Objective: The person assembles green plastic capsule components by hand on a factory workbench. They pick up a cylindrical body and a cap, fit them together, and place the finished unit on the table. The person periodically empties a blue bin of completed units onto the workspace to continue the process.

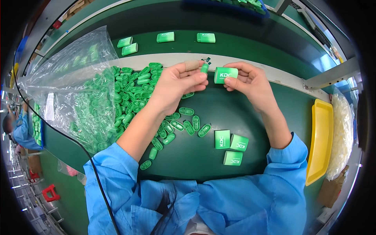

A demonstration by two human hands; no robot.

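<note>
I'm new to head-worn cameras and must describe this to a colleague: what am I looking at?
There is no machine here, just a person with two bare hands and blue sleeves. The picture comes from the left of two wide fisheye cameras on the person's head, looking down, so straight edges look bent.

On the dark green tabletop lie a heap of green oval plastic pieces, partly behind a clear plastic bag, and three green-and-white rounded blocks. A pale strip runs behind, with four similar blocks beyond it. At right is a long yellow tray.

The left hand holds a small green piece, partly covered by its fingers; the right hand holds another green-and-white block.
</note>
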